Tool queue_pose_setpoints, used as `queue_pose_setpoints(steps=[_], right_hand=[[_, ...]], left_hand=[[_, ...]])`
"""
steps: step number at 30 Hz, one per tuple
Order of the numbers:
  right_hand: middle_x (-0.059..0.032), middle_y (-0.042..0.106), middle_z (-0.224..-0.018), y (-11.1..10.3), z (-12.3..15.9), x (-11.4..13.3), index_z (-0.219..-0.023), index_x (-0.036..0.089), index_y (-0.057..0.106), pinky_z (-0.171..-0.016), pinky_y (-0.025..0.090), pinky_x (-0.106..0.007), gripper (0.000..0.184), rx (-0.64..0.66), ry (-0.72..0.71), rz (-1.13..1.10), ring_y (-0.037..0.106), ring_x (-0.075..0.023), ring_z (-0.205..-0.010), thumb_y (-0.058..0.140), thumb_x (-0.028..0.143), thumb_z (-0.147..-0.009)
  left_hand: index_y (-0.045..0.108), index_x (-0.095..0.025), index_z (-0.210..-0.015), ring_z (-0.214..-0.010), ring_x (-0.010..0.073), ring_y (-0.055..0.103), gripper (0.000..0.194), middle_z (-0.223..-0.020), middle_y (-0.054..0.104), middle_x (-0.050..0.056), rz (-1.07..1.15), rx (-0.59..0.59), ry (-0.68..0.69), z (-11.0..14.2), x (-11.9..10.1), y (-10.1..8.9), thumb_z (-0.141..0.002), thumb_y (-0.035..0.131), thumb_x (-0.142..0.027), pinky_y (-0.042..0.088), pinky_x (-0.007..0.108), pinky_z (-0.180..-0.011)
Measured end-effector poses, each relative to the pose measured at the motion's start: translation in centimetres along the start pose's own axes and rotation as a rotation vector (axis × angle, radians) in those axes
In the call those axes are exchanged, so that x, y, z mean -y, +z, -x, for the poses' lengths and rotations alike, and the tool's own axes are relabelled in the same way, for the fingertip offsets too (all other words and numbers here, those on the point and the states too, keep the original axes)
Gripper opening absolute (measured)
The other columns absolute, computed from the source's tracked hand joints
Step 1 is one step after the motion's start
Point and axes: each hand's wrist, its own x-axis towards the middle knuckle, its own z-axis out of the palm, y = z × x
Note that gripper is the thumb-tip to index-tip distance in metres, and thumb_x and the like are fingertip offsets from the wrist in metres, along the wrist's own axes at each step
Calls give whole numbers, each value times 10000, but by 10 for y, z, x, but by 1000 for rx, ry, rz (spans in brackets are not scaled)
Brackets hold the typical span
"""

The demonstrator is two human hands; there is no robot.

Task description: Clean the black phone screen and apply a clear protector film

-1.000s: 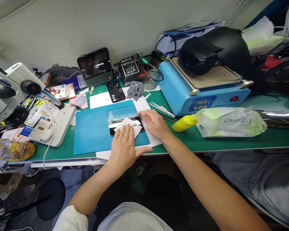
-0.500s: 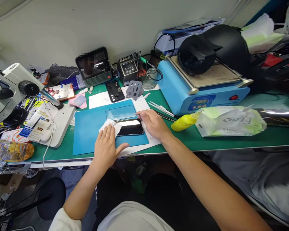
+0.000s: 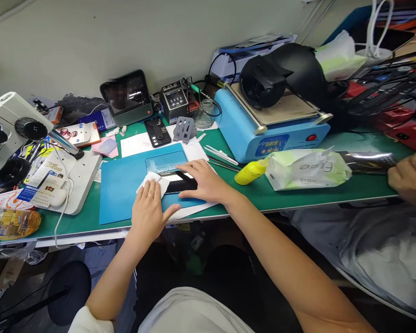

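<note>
A smartphone (image 3: 175, 186) with a dark, shiny screen lies on a blue mat (image 3: 119, 194). My left hand (image 3: 147, 206) presses a folded white tissue (image 3: 162, 183) on the phone's left end, fingers together and thumb out to the side. My right hand (image 3: 206, 181) straddles the right part of the phone, fingers at its far edge and thumb at its near edge. Behind the phone, a clear rectangular film or sheet (image 3: 156, 163) with a dark outline rests on the mat.
To the right are a yellow bottle (image 3: 248, 172), a wipes pack (image 3: 308, 171) and a blue heating machine (image 3: 242, 132). Tweezers (image 3: 222, 162) lie nearer. A black phone case (image 3: 157, 132) sits behind, a microscope stand (image 3: 79, 185) left. Another person's hand (image 3: 412, 178) is at far right.
My right hand has moved left from the phone's right end to span it, covering that end. Another person's hand has appeared at far right. The view has shifted slightly right.
</note>
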Motion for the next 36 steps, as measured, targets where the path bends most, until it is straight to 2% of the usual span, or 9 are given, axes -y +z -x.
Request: queue_pose_setpoints(steps=[4,9,12,22,24,28,30,33,36], right_hand=[[-143,657,-1330,0,1,0,-1489,299,595,-1097,487,-633,805,40,2,24,550,-397,-1246,791,666,-800],[-148,664,-1296,1,2,-4,-1450,306,632,-1077,505,-639,758,20,-49,12,563,-400,-1239,791,662,-800],[-150,673,-1293,2,3,-6,-1429,290,648,-1070,513,-630,749,14,-76,14,574,-398,-1231,788,670,-799],[-160,677,-1338,2,5,-7,-1467,236,592,-1081,515,-595,728,43,-153,61,579,-377,-1254,761,602,-861],[-160,670,-1351,3,6,-8,-1525,245,526,-1080,512,-600,796,43,-155,63,579,-381,-1252,757,616,-859],[-152,673,-1318,6,7,-10,-1694,272,197,-1053,516,-617,1030,17,-131,43,598,-381,-1207,725,626,-883],[-152,667,-1313,7,8,-10,-1710,275,111,-1048,513,-618,1036,9,-125,45,600,-376,-1191,684,617,-917],[-157,654,-1328,6,8,-9,-1709,272,118,-1054,506,-624,1063,28,-110,46,593,-381,-1196,676,673,-898],[-158,658,-1328,5,8,-8,-1706,265,146,-1061,503,-632,1174,41,-75,24,592,-394,-1198,704,775,-808]], left_hand=[[473,7,-1548,-1558,382,405,872,-1642,424,252,0,14,-17,-3,0,1,-1046,396,-701,390,538,-1262],[442,-13,-1569,-1566,373,393,859,-1654,418,238,24,29,15,29,-2,-4,-1046,400,-694,403,551,-1254],[418,-36,-1591,-1578,362,373,848,-1673,396,211,41,60,19,36,-2,-7,-1054,380,-692,386,549,-1267],[386,14,-1599,-1597,369,325,942,-1693,323,246,55,43,-15,0,5,8,-1036,351,-741,352,543,-1286],[387,22,-1598,-1594,376,329,997,-1691,326,251,49,32,-8,-3,-5,11,-1009,350,-782,348,538,-1287],[411,-1,-1597,-1592,363,343,1107,-1678,370,230,63,29,105,-14,-36,13,-933,323,-882,316,499,-1305],[413,8,-1594,-1592,361,342,1149,-1677,375,222,59,41,115,-20,-47,12,-910,304,-909,302,484,-1312],[427,7,-1587,-1586,358,356,1126,-1673,388,217,47,40,106,-21,-44,8,-926,296,-894,300,484,-1313],[470,-4,-1563,-1570,356,392,1038,-1654,421,228,25,21,65,-10,-21,3,-967,331,-842,320,494,-1304]])
